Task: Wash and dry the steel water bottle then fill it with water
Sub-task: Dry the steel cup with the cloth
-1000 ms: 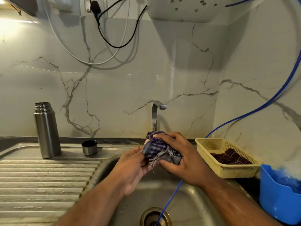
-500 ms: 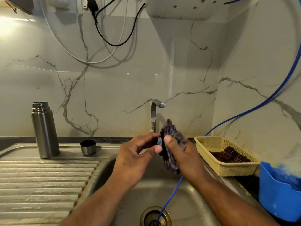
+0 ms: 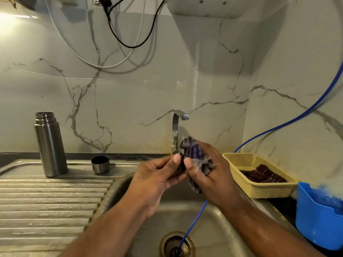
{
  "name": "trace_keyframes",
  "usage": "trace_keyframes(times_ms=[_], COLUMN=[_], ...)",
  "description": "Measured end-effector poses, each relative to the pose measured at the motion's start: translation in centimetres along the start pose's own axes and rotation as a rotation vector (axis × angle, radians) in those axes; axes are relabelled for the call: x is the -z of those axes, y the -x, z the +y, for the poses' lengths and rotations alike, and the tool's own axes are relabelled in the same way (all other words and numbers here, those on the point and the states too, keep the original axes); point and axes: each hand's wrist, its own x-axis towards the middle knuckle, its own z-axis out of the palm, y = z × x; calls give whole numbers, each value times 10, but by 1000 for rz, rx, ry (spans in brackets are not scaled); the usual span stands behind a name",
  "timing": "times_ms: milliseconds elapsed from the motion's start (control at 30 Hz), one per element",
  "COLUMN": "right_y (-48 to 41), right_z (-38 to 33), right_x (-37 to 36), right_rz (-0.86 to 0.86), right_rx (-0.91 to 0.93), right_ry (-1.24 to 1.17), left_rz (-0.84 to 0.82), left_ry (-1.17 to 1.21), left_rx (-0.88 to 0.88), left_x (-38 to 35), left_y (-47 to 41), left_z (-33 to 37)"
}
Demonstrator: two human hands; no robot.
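Two hands — left hand [image 3: 157,175] pinching one dark piece [image 3: 182,165], right hand [image 3: 209,173] gripping one checked cloth [image 3: 194,151] — one bottle [image 3: 51,145], one cap [image 3: 100,164] apart.

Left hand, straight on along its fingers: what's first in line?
The checked cloth bunched in the right hand. The left hand points forward-right at it and seems to pinch a small dark part against it. The tap stands beyond, though depth is unclear.
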Motion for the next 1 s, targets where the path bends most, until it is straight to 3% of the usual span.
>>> trace_keyframes(times_ms=[67,133,200,233,300,400,500,600,700,833,867,933,1000], right_y=[1,-1,-5,-7,-9,-9,-3,1,2,0,-1,-3,-3], right_z=[-11,-19,-25,-27,-24,-22,-11,-1,-8,-18,-20,-18,-15], right_x=[-11,-15,-14,-12,-11,-3,4,5,2,-16,-18,-17,-10], right_rz=[34,12,-66,-80,-12,68,-78,-143,-28,28,20,28,53], right_rx=[-206,-541,-897,-964,-889,-485,-114,6,-106,-802,-884,-830,-608], right_ry=[-165,-316,-580,-649,-567,-219,100,327,73,-524,-573,-469,-245], left_rz=[37,65,24,8,-4,-3,-62,-76,-48,-45,-59,-59,-29], left_ry=[-201,-534,-752,-777,-692,-446,-202,-229,-291,-342,-343,-350,-339], left_rx=[-182,-411,-509,-506,-453,-260,10,37,-153,-295,-291,-273,-214], left_x=[6,18,25,25,19,13,12,14,17,17,18,19,18], left_y=[-5,-10,-12,-11,-9,-7,-5,-5,-11,-11,-11,-11,-11], left_z=[-4,-3,-3,-3,-2,-3,1,0,-9,-14,-14,-12,-7])
